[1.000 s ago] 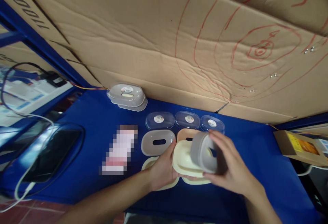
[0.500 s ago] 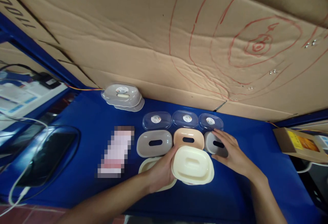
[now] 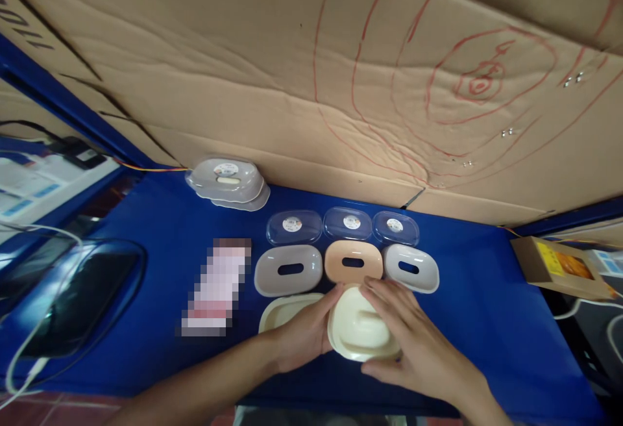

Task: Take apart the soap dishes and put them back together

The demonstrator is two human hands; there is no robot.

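Between my hands is a cream oval plastic tray (image 3: 357, 328) with a raised bar in its middle, apparently stacked on another piece. My left hand (image 3: 304, 328) grips its left edge. On the right side, my right hand (image 3: 409, 335) closes around it, fingers over the far edge and thumb at the near edge. Another cream piece (image 3: 280, 312) lies on the table, partly hidden behind my left hand. Just beyond are three slotted oval covers: a grey one (image 3: 265, 270), a peach one (image 3: 335, 262) and a whitish-grey one (image 3: 428, 273).
Three clear lids (image 3: 304, 234) with round stickers form a row behind the covers. Stacked grey covers (image 3: 207, 179) stand back left against the cardboard wall (image 3: 233, 88). A blurred-out pink phone-shaped item (image 3: 217, 289), a dark tablet (image 3: 82, 302) with cables and a cardboard box (image 3: 540, 260) flank the blue table (image 3: 487, 322).
My right hand has left the whitish-grey cover and moved left and nearer onto the cream tray. That cover now lies fully in sight. My left hand keeps its hold.
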